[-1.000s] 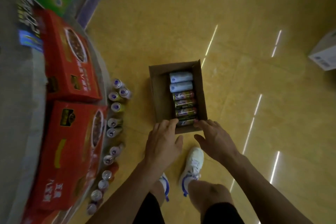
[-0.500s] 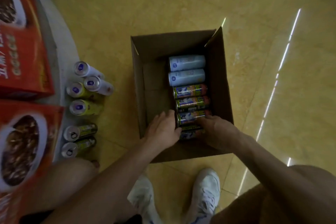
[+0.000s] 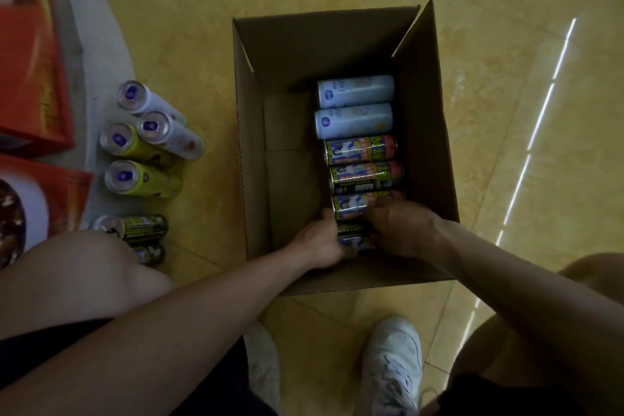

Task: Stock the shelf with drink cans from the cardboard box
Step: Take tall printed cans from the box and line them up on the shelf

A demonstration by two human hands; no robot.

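An open cardboard box [image 3: 256, 145] stands on the yellow floor in front of me. Several drink cans lie on their sides along its right wall: two white cans [image 3: 354, 106] at the far end, then colourful printed cans [image 3: 363, 162] nearer me. Both my hands are down inside the box at its near end. My left hand [image 3: 317, 243] grips the left end of the nearest can [image 3: 353, 241], and my right hand [image 3: 401, 230] grips its right end. The hands hide most of that can.
Several cans [image 3: 141, 149] stand upright on the low grey shelf base [image 3: 98, 54] at the left. Red product boxes [image 3: 30, 71] sit behind them. My knee [image 3: 67, 280] and white shoes [image 3: 391, 365] are near the box. Yellow floor lies to the right.
I have crouched and the camera has come closer to the box. Both hands went from the box's near rim down inside and closed around the nearest can.
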